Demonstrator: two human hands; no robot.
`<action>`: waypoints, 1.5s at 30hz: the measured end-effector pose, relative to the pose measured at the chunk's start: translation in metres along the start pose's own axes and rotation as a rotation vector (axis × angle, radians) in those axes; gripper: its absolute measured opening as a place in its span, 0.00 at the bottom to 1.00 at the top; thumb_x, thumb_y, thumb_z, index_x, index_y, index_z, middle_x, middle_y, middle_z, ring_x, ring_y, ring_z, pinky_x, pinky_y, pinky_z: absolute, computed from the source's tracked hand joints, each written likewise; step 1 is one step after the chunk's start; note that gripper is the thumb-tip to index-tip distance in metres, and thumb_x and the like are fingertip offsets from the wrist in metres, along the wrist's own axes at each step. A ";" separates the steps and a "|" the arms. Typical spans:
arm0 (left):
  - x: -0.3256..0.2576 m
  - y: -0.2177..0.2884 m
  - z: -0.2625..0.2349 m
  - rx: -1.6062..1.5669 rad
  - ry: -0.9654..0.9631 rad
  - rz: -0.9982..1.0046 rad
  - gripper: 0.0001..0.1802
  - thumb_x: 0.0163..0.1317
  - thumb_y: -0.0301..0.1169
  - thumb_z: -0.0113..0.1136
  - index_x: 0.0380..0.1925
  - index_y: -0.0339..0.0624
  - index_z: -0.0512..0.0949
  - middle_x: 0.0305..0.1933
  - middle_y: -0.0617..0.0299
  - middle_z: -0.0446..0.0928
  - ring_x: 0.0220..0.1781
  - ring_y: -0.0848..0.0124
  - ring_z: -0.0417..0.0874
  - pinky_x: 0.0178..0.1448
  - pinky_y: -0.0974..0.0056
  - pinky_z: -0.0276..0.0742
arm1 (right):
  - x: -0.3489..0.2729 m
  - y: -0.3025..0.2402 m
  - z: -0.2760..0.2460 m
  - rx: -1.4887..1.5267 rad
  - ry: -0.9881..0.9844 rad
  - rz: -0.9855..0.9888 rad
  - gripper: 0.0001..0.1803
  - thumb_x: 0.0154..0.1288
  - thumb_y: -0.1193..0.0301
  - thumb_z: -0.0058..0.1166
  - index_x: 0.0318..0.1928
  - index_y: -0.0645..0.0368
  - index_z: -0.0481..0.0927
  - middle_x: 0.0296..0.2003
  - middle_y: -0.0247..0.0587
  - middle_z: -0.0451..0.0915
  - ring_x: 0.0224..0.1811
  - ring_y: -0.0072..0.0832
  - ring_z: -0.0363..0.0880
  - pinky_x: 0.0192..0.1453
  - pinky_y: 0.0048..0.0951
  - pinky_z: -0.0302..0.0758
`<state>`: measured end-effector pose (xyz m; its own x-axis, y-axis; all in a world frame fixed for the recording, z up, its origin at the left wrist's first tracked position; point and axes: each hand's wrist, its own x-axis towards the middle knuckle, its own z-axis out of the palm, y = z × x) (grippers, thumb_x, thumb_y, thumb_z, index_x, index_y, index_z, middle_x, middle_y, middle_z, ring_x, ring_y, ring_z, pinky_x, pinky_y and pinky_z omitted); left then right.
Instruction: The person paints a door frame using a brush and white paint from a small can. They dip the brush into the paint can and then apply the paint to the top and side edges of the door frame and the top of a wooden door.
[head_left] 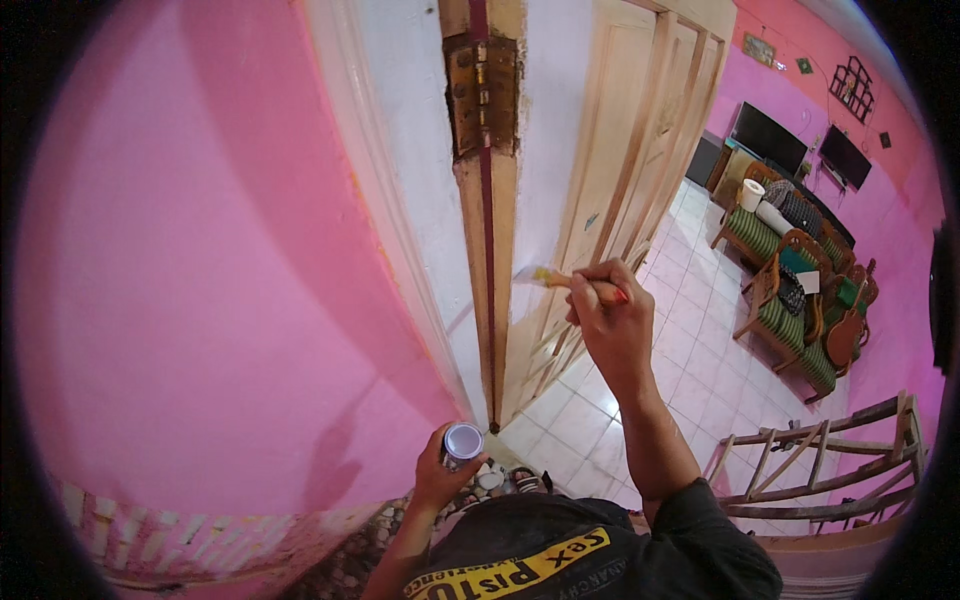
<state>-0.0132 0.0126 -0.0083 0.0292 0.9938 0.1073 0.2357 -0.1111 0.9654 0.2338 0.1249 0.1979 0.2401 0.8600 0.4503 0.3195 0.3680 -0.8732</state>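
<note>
Paintbrush point(556, 279) at hinge-side stile of the panelled wooden door point(628, 120); bristles lie against or just off the wood, cannot tell which. Right hand point(612, 310) grasps the brush handle, fingers curled around it, bristles pointing left toward the door's hinge edge. White coat on the stile from the top of the door down to about brush level; bare wood below that, and across the door's panels.

Left hand point(438, 482) below the door's bottom hinge corner and slightly left; fingers wrapped round a small open paint can point(463, 442), mouth up, pale inside.

Rusty butt hinge point(482, 95) high on the door's left edge, leaves partly bared in the timber. White door frame point(410, 160) immediately left of the door; pink wall point(200, 260) beyond, farther left.

Right of the door: pale tiled floor point(690, 285), then wooden chairs with green striped cushions point(745, 236), a white roll point(752, 194) on the nearer part. Two flat black screens point(770, 133) farther back, right of the door's top. Wooden ladder point(830, 480) low, well right of the door's foot.
</note>
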 end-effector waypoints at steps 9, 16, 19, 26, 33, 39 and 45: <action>-0.001 0.022 0.003 -0.054 -0.037 -0.084 0.38 0.56 0.35 0.80 0.62 0.33 0.71 0.54 0.55 0.81 0.58 0.68 0.82 0.63 0.61 0.78 | 0.014 -0.043 -0.001 0.420 0.299 -0.296 0.06 0.74 0.75 0.56 0.42 0.68 0.78 0.29 0.42 0.83 0.30 0.23 0.84 0.35 0.24 0.84; -0.009 -0.007 0.000 -0.104 0.005 -0.036 0.39 0.53 0.37 0.82 0.61 0.34 0.72 0.55 0.55 0.82 0.58 0.68 0.83 0.64 0.61 0.78 | -0.017 0.044 0.000 0.026 0.124 -0.026 0.05 0.72 0.76 0.56 0.39 0.66 0.78 0.24 0.37 0.81 0.25 0.17 0.80 0.30 0.21 0.76; -0.013 -0.012 -0.007 -0.046 0.024 -0.068 0.39 0.53 0.38 0.82 0.62 0.35 0.73 0.54 0.55 0.83 0.57 0.67 0.84 0.63 0.60 0.79 | -0.006 0.024 0.016 0.097 0.077 0.029 0.08 0.74 0.73 0.57 0.40 0.67 0.78 0.27 0.38 0.82 0.26 0.18 0.80 0.30 0.21 0.79; -0.008 -0.001 -0.015 -0.030 -0.075 -0.096 0.38 0.54 0.39 0.81 0.61 0.35 0.73 0.53 0.55 0.83 0.56 0.67 0.84 0.62 0.60 0.80 | 0.045 -0.076 0.014 0.349 0.260 -0.374 0.06 0.73 0.74 0.57 0.39 0.66 0.79 0.26 0.39 0.84 0.26 0.18 0.83 0.30 0.20 0.80; -0.016 -0.001 -0.035 -0.047 -0.183 -0.093 0.37 0.57 0.33 0.79 0.62 0.35 0.71 0.55 0.58 0.79 0.57 0.70 0.81 0.61 0.64 0.79 | 0.022 -0.066 0.003 0.173 0.314 -0.294 0.05 0.73 0.75 0.56 0.39 0.66 0.78 0.25 0.38 0.81 0.25 0.19 0.80 0.29 0.21 0.76; -0.025 -0.004 -0.051 -0.084 -0.210 -0.096 0.36 0.57 0.33 0.79 0.62 0.35 0.71 0.55 0.58 0.79 0.58 0.70 0.81 0.62 0.64 0.78 | 0.035 -0.065 0.020 0.057 0.269 -0.246 0.08 0.73 0.72 0.57 0.39 0.65 0.78 0.24 0.35 0.81 0.23 0.16 0.78 0.26 0.20 0.73; -0.029 -0.023 -0.056 -0.084 -0.176 -0.061 0.37 0.55 0.37 0.80 0.61 0.35 0.73 0.52 0.55 0.84 0.55 0.68 0.84 0.61 0.61 0.79 | 0.068 -0.123 0.021 0.177 0.341 -0.518 0.08 0.74 0.72 0.55 0.37 0.64 0.79 0.21 0.35 0.82 0.24 0.17 0.83 0.30 0.22 0.78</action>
<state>-0.0742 -0.0135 -0.0206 0.1882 0.9821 0.0119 0.1606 -0.0427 0.9861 0.1915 0.1458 0.3316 0.3826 0.4055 0.8301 0.3232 0.7830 -0.5315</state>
